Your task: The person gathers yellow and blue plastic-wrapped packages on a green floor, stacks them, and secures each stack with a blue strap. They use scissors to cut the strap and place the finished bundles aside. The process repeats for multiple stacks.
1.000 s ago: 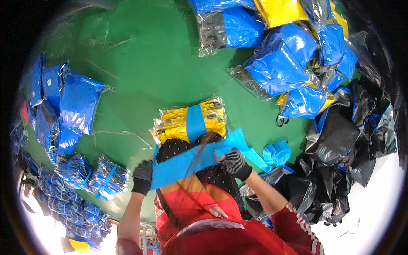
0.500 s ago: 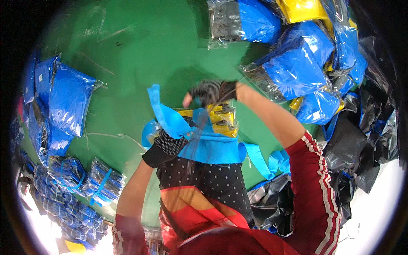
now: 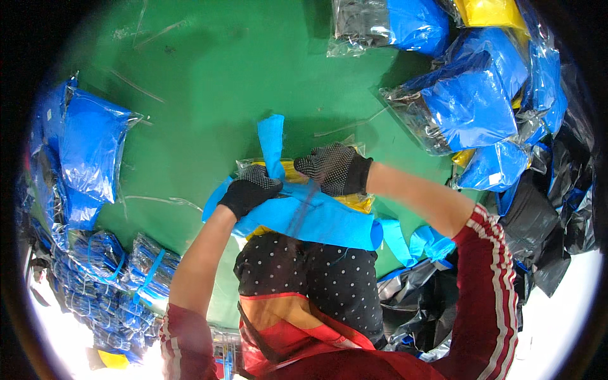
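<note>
A light-blue fabric strip point(image 3: 316, 218) lies across a plastic-wrapped bundle with yellow parts point(image 3: 360, 201), just in front of my lap. One loose end of it stands up between my hands. Both hands wear black dotted gloves with bare fingertips. My left hand point(image 3: 252, 189) is closed on the strip on the left side of the bundle. My right hand point(image 3: 335, 168) is closed beside the crossing of the strip, its fingers curled at the fabric; what lies inside them is mostly hidden. Farther right, the strip trails off in loose folds.
Plastic-bagged blue packs point(image 3: 472, 104) are piled at the upper right, with black sheeting point(image 3: 538, 209) below. More blue bags point(image 3: 95, 145) stand at the left. Bundles tied with blue strips point(image 3: 152, 272) lie at the lower left. The surface is green point(image 3: 209, 82).
My right hand has come down onto the strip and bundle. My left hand has moved up slightly. The strip's loose end has swung right and now stands more upright.
</note>
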Tool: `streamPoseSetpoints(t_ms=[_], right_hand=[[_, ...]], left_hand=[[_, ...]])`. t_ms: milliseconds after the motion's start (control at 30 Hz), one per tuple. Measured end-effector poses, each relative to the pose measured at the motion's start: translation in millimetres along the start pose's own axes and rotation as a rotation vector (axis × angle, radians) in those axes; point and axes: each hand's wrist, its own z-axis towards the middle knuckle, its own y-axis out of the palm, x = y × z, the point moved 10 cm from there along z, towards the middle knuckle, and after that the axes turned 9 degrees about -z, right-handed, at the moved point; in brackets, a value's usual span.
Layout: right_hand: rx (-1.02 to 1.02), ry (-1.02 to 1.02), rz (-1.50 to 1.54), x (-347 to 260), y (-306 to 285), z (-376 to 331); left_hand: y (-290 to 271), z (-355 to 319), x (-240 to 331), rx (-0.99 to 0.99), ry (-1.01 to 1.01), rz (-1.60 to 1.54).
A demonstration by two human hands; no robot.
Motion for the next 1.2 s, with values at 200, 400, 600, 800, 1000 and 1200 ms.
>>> streamPoseSetpoints(t_ms=[200, 400, 600, 800, 1000, 1200], right_hand=[[-0.043, 0.095, 0.062, 11, 23, 7], [0.059, -0.041, 0.001, 7, 10, 4], [0.013, -0.269, -0.19, -10, 21, 8], [0.026, -0.264, -0.103, -5, 17, 12], [0.206, 0.418, 0.326, 55, 23, -1], [-0.004, 0.492, 0.492, 55, 45, -5]], left_hand=[[-9, -41, -16, -0.136, -0.21, -0.378], [-11, -17, -3, -0.059, -0.076, -0.233], [2, -20, -28, -0.087, -0.093, -0.233], [1, -10, -42, -0.061, -0.154, -0.55], [13, 8, -36, -0.114, -0.157, 0.157], [23, 43, -15, -0.084, -0.091, -0.013]])
